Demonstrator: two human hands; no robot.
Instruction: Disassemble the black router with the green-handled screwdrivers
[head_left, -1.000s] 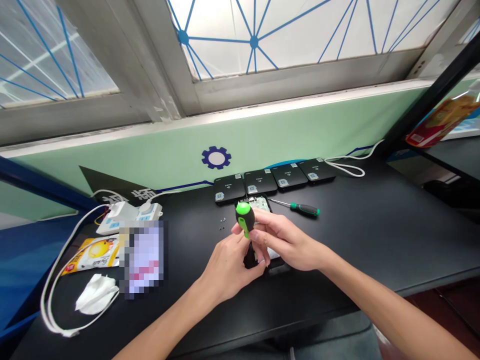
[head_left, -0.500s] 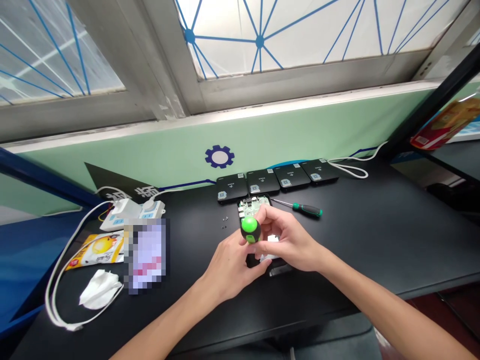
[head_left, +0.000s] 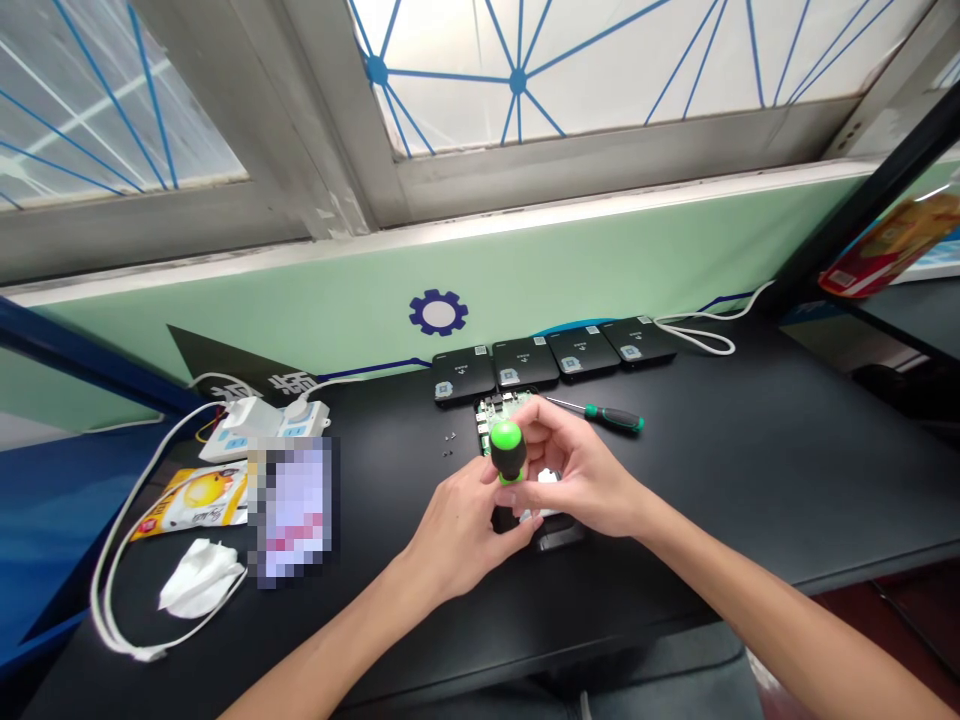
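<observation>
My right hand (head_left: 581, 472) is closed round a green and black screwdriver (head_left: 508, 452), its handle pointing up at me; its tip is hidden beneath my hands. Under both hands lies an opened black electronic box with a green circuit board (head_left: 517, 404) showing at its far end and a white part (head_left: 549, 478) nearer me. My left hand (head_left: 459, 530) rests at the box's left side, thumb across the near end and fingers partly hidden, gripping it. Left of the box lie several small screws (head_left: 448, 445).
Several closed black boxes (head_left: 525, 362) stand in a row along the wall. Behind my right hand lies a second screwdriver (head_left: 615, 417). To the left are a power strip (head_left: 262, 428), a snack packet (head_left: 199, 498), a crumpled tissue (head_left: 201, 578) and white cables (head_left: 112, 560).
The screwdriver's handle has tilted slightly to the right and stands more upright. Both hands stay in nearly the same place on the box.
</observation>
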